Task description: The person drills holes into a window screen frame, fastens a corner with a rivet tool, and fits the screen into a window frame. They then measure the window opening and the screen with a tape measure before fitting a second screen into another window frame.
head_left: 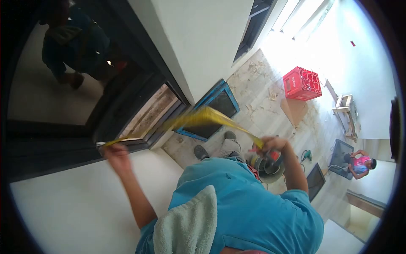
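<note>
A yellow tape measure (220, 118) is drawn out between my two hands, its blade bowed upward and blurred in the middle. My left hand (116, 155) pinches the blade near its end, close against the dark window frame (55, 150). Off to the right, my right hand (273, 144) is wrapped round the red and dark tape case (272, 156), mostly covered by the fingers. Below that hand stands a bucket (270, 171) with things in it that I cannot make out.
Blue-edged framed panels (230, 95) lean by the wall corner. A red crate (292, 84) stands on the dusty floor beside a brown board (294, 111). A wooden stand (344, 110), a green power tool (306, 155) and a seated person (361, 163) are at right.
</note>
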A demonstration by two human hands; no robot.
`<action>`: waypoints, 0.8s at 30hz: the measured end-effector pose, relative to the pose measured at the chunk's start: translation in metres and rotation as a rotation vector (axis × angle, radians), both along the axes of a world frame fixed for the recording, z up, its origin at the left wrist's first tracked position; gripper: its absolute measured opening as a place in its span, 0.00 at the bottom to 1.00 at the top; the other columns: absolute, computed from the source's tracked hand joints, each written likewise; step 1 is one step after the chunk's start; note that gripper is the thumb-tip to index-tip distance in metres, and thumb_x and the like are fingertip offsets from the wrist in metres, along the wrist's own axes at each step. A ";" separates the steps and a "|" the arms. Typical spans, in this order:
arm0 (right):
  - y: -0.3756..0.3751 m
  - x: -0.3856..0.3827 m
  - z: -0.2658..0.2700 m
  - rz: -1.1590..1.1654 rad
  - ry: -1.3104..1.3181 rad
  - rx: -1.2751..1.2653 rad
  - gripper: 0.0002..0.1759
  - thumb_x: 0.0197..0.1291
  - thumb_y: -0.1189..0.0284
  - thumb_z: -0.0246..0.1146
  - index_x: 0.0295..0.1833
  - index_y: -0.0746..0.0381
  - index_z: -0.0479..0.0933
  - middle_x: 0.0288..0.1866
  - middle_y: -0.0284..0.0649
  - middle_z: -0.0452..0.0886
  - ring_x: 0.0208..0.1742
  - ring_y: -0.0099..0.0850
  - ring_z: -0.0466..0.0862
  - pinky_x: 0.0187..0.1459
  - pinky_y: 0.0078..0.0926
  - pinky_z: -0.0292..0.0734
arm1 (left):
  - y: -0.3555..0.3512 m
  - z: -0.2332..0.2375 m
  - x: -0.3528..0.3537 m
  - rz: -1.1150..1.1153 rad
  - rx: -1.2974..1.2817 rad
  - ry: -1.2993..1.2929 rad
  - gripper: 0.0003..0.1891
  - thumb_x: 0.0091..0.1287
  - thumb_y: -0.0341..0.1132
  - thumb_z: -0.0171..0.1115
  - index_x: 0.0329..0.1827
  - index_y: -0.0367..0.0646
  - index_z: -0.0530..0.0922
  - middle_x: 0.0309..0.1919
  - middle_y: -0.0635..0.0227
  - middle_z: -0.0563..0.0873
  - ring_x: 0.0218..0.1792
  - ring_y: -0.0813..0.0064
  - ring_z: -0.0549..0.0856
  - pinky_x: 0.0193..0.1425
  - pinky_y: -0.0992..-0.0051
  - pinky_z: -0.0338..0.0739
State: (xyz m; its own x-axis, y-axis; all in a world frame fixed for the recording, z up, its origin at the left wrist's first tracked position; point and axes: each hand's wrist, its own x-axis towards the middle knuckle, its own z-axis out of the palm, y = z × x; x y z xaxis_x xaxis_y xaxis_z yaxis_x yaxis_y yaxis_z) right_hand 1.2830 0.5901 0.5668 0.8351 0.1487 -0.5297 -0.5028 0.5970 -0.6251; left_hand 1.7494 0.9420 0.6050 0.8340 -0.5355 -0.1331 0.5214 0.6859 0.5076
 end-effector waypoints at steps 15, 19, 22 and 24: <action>-0.062 -0.228 -0.034 -0.141 0.909 0.267 0.20 0.62 0.62 0.50 0.47 0.68 0.75 0.32 0.41 0.80 0.28 0.30 0.81 0.31 0.25 0.77 | -0.312 -0.343 -0.140 -0.570 1.215 -0.666 0.19 0.65 0.46 0.60 0.51 0.42 0.76 0.44 0.59 0.82 0.43 0.67 0.83 0.43 0.68 0.79; -0.090 -0.250 -0.055 -0.380 0.986 0.244 0.19 0.62 0.62 0.50 0.44 0.68 0.75 0.27 0.39 0.78 0.25 0.29 0.79 0.29 0.26 0.77 | -0.359 -0.350 -0.160 -0.404 1.783 -1.293 0.27 0.58 0.43 0.65 0.58 0.44 0.68 0.53 0.54 0.72 0.55 0.56 0.74 0.54 0.57 0.72; -0.110 -0.252 -0.068 -0.400 0.921 0.172 0.20 0.62 0.62 0.49 0.42 0.69 0.77 0.26 0.39 0.79 0.27 0.29 0.79 0.30 0.24 0.75 | -0.367 -0.358 -0.160 -0.394 1.813 -1.285 0.27 0.56 0.41 0.66 0.58 0.46 0.67 0.50 0.56 0.71 0.55 0.56 0.73 0.55 0.55 0.70; -0.125 -0.245 -0.082 -0.119 0.828 -0.229 0.21 0.61 0.61 0.51 0.40 0.69 0.79 0.31 0.41 0.81 0.29 0.31 0.80 0.34 0.26 0.75 | -0.366 -0.358 -0.160 -0.375 1.799 -1.344 0.25 0.55 0.40 0.67 0.55 0.46 0.70 0.50 0.59 0.73 0.54 0.56 0.74 0.53 0.56 0.71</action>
